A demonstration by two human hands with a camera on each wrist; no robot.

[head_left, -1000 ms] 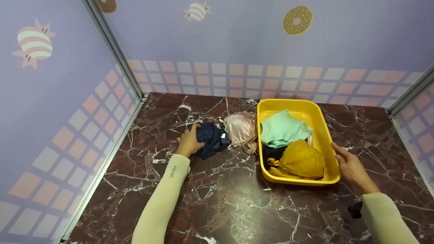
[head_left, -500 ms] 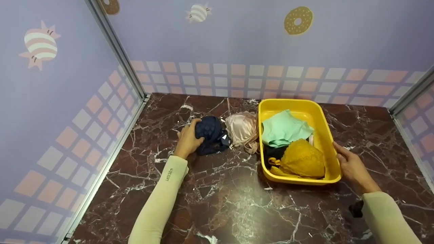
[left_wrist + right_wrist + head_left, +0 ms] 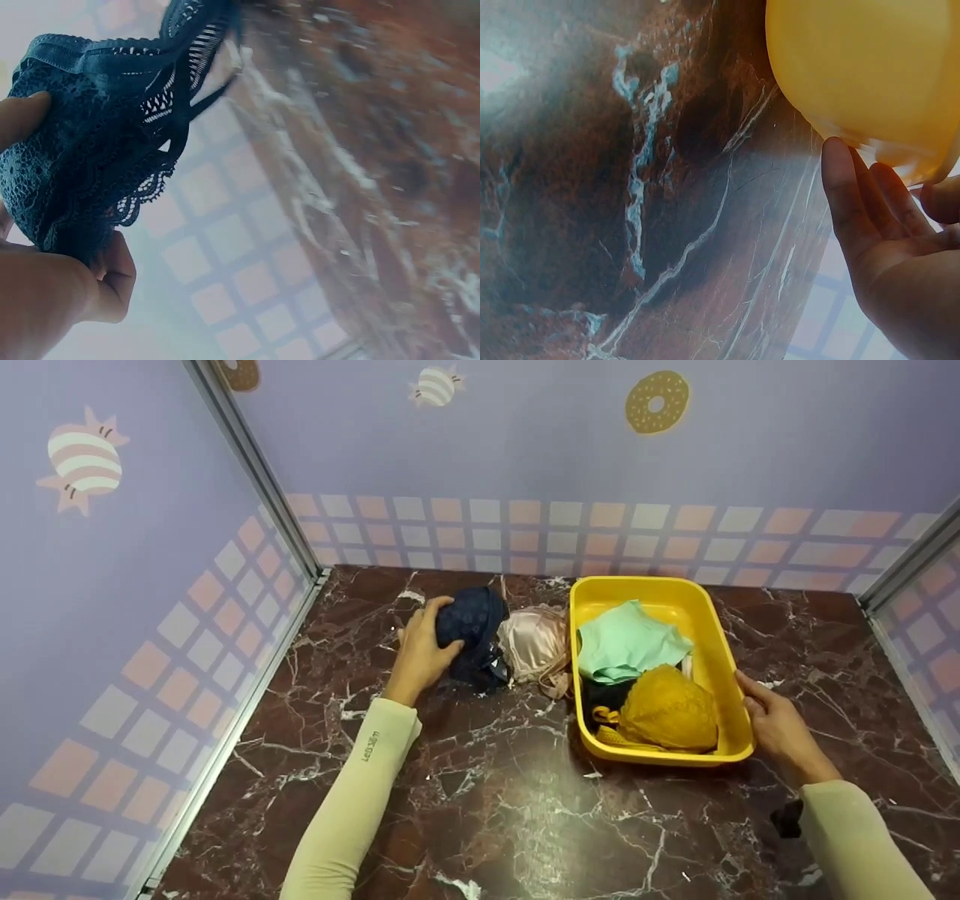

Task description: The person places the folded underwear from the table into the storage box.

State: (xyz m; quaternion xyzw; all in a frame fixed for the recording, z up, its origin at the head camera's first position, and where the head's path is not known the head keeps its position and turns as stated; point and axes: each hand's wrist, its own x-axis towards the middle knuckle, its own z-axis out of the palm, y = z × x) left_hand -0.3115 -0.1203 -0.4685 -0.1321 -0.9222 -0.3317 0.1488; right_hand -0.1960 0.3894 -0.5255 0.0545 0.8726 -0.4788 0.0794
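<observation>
My left hand (image 3: 424,649) grips a navy lace bra (image 3: 471,622) by its cup, lifted a little off the marbled surface, with its straps and band hanging down. In the left wrist view the fingers and thumb pinch the lace cup (image 3: 67,150). Just right of it lies a pale pink satin bra (image 3: 534,641). My right hand (image 3: 784,731) holds the right rim of a yellow tub (image 3: 724,660); the right wrist view shows fingertips under the tub wall (image 3: 862,67). Inside the tub lie a mint green garment (image 3: 630,641), a mustard lace bra (image 3: 667,712) and something black (image 3: 606,696), partly covered.
Purple printed panels (image 3: 525,450) stand at the back and both sides, joined by metal corner strips (image 3: 255,472). The surface is dark red-brown marble (image 3: 540,817). A small black object (image 3: 787,819) shows at the right sleeve.
My left hand has raised the navy bra from a crumpled heap on the surface and moved it slightly up and right. The right hand and tub stay in place.
</observation>
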